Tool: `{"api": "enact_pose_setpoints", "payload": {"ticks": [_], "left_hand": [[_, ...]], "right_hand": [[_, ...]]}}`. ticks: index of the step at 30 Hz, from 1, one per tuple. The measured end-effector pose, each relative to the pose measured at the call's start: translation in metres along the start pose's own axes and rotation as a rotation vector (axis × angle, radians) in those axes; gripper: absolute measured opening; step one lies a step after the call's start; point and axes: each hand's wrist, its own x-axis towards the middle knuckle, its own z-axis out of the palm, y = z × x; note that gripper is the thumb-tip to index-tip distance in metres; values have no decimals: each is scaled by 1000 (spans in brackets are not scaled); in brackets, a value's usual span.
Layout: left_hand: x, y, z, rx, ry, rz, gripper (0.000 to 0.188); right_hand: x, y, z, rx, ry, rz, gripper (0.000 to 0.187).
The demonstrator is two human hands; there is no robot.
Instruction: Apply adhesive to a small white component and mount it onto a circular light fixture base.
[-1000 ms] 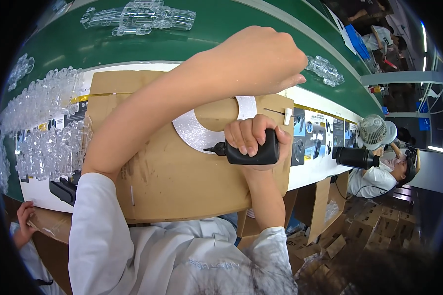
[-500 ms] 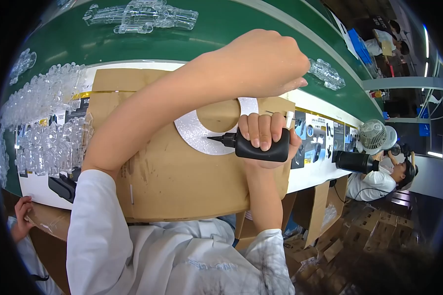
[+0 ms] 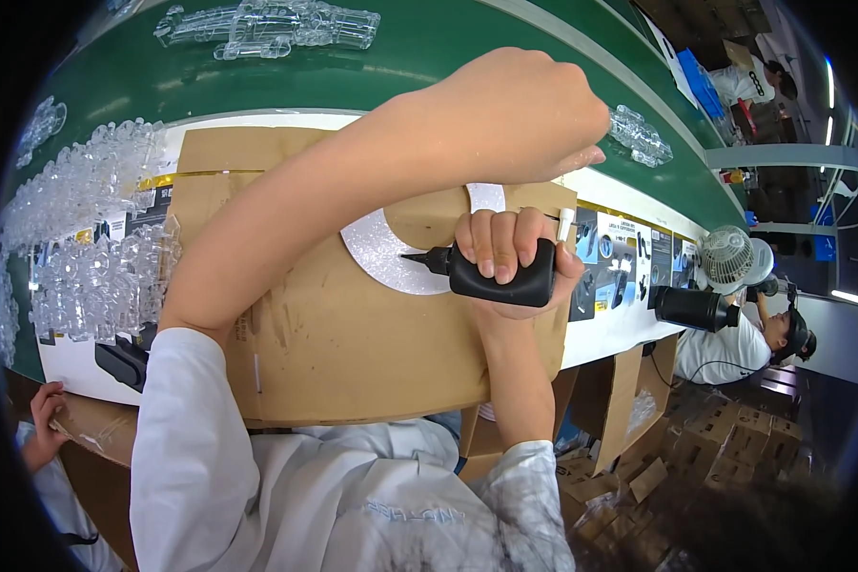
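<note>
My right hand (image 3: 524,257) is closed around a black squeeze bottle (image 3: 500,274) with a pointed nozzle, lying sideways so its tip points left. The tip is over a white glittery ring (image 3: 386,253) on a brown cardboard sheet (image 3: 353,353). Reaching across above the sheet, my left arm covers part of the ring. My left hand (image 3: 529,114) is curled closed with its back toward me; whatever its fingers hold, if anything, is hidden. A small white stick-like piece (image 3: 566,224) shows beside my right fingers; I cannot tell whether they touch it.
Clear plastic parts (image 3: 105,276) are heaped at the left. More clear pieces (image 3: 286,29) lie on the green surface (image 3: 429,67) at the back. Toward the right are printed boxes (image 3: 620,262), a black cylinder (image 3: 691,309), a small fan (image 3: 727,257) and a co-worker (image 3: 744,348). Another person's hand (image 3: 46,415) is at the lower left.
My left hand has shifted slightly right and up. The bottle in my right hand has moved a little up and left, its tip staying over the ring.
</note>
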Motion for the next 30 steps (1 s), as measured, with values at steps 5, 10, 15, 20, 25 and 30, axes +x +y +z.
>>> {"api": "enact_pose_setpoints", "payload": {"ticks": [5, 10, 15, 20, 25, 30], "left_hand": [[-1, 0, -4, -3, 4, 3, 39], [-1, -2, -2, -37, 14, 3, 38], [-5, -12, -7, -76, -174, -109, 26], [-8, -23, -9, 55, -545, -245, 20], [-12, -27, 6, 177, -797, -287, 26], [-19, -32, 36, 313, -666, -294, 20]], "right_hand": [[1, 0, -1, -20, -2, 3, 36], [0, -2, -4, -41, -13, 17, 35], [0, -4, -6, -41, -37, 13, 35], [6, -11, -2, 191, 73, -89, 31], [11, -42, -9, 406, 206, -252, 27], [14, -71, -9, 490, 434, -473, 40]]}}
